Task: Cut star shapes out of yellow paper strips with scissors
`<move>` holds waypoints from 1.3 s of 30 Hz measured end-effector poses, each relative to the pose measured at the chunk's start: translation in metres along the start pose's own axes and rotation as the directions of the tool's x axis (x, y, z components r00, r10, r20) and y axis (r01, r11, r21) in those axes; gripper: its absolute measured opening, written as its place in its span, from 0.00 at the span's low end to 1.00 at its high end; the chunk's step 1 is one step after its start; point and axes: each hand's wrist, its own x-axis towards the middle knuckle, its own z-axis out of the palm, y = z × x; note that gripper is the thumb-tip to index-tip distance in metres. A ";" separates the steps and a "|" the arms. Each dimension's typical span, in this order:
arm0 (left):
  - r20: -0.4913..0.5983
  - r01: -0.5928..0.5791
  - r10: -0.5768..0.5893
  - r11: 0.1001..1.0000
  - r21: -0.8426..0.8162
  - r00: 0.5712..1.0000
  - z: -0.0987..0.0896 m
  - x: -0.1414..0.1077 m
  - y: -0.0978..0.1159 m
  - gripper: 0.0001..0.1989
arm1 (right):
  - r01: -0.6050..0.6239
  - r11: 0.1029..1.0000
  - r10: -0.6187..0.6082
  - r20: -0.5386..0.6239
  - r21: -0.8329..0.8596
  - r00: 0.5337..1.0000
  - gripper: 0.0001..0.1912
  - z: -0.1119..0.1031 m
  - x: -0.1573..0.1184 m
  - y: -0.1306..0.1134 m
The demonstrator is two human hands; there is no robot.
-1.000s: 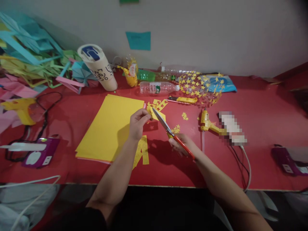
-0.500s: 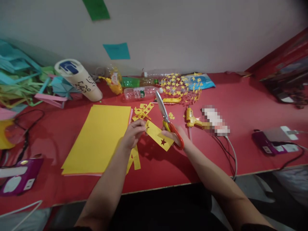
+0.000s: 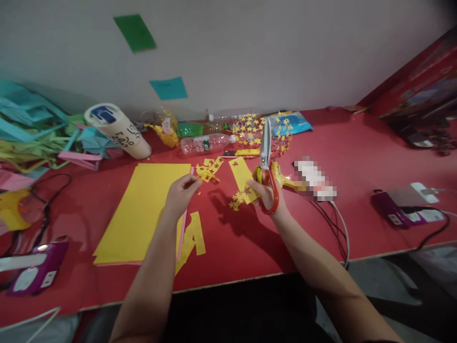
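Observation:
My right hand (image 3: pixel 267 194) holds red-and-yellow-handled scissors (image 3: pixel 264 155), blades pointing up, along with a yellow paper strip (image 3: pixel 241 174) that has star-shaped holes. Left of it, my left hand (image 3: pixel 183 193) is raised near the stack of yellow sheets (image 3: pixel 139 209), thumb and fingertips pinched together; what they hold, if anything, is too small to make out. Small cut stars (image 3: pixel 235 202) lie just below the strip. Beyond my left hand are punched scraps (image 3: pixel 214 166), and plain yellow strips (image 3: pixel 199 233) lie nearer the table's front edge.
Plastic bottles (image 3: pixel 207 143), a star-covered clear ball (image 3: pixel 250 129) and a blue packet (image 3: pixel 294 123) line the back. A white tumbler (image 3: pixel 124 136) and folded paper shapes (image 3: pixel 28 119) stand left. A yellow glue gun (image 3: pixel 282 178), a corded pixelated object (image 3: pixel 316 178) and a purple power strip (image 3: pixel 396 209) are right.
My left hand has let go of the yellow strip and moved left. The strip stays in my right hand, turned more upright, and the scissors now point more straight up. The view has shifted slightly.

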 end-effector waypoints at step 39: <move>0.358 0.185 -0.056 0.923 -0.336 0.932 0.058 -0.001 0.014 0.08 | -0.084 0.995 0.086 0.030 -0.048 0.996 0.17 0.010 0.001 -0.003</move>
